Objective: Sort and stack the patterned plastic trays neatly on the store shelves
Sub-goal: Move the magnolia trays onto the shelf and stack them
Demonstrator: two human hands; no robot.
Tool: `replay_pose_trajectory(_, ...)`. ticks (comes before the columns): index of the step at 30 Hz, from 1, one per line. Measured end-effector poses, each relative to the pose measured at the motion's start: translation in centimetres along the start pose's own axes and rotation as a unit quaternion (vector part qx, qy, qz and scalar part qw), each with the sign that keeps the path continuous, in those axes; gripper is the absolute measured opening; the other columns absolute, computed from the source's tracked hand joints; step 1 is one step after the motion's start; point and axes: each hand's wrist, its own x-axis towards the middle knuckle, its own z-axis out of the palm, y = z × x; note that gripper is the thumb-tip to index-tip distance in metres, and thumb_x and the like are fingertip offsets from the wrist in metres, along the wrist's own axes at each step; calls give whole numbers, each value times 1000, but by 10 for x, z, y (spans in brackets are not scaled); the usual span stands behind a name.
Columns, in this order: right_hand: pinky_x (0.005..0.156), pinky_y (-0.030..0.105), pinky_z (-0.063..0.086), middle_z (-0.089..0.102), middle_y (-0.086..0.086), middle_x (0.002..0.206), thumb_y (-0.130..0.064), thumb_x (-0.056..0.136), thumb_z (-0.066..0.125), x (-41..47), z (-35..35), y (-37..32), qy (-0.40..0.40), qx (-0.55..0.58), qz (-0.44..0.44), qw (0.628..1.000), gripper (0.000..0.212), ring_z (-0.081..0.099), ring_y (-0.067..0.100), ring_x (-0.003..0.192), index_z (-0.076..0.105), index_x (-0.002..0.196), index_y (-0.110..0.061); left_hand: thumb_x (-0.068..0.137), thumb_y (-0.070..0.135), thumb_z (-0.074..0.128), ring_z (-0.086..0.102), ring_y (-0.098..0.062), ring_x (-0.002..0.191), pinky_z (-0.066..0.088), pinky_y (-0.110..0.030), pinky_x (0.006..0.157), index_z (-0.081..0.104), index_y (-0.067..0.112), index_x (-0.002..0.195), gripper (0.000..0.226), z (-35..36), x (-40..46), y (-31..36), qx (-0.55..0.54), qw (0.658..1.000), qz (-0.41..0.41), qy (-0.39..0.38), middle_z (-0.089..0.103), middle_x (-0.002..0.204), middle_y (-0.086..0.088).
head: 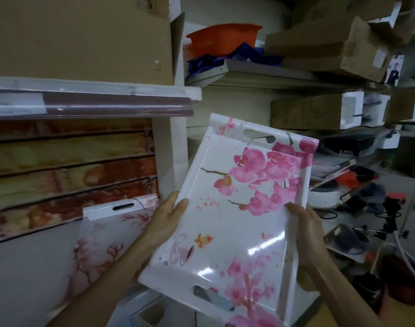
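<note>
Head view: both hands clamped on white tray with pink orchid print [232, 208], held tilted in mid-air before shelves. Left hand [166, 220] grips left rim, thumb on top; right hand [305, 234] grips right rim. Second floral tray [102, 237] leans lower left, below stack of reddish-brown patterned trays [72, 171], blurred, perhaps marbled. Orange bin [223, 38] on upper shelf.

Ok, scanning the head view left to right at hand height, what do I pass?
Pale blossom tray leaning by the shelf → left hand on the near tray's left edge → orchid-print tray held between both hands → right hand on its right edge → dark clutter on the far right.
</note>
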Motion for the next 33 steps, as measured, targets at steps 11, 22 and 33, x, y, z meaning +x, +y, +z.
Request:
replay_pose_trajectory(11,44,17,51,75,-5,67,-14,93,57,-30,105,44,-109,-8,25,994,12,70,10,55,68,88,-16,100,35,48,67,-20,106,51,-43,96,63,27,120,26,-88,-58,-60,-47,986,-111,116,71,115,2)
replay_pose_trajectory(22,67,35,62,74,6,106,-9,92,59,-45,187,65,-270,-52,72,959,37,75,22,85,57,127,-20,101,24,49,70,-24,96,53,-31,78,66,11,112,24,-158,-66,-96,-136,948,-177,226,74,105,-4)
replay_pose_trajectory(33,55,14,52,71,2,105,3,90,52,-19,219,94,-313,-198,101,923,46,68,9,84,58,131,-17,93,3,60,65,-26,87,54,-37,74,48,10,116,27,-176,-36,-136,-57,950,-211,224,62,113,-15)
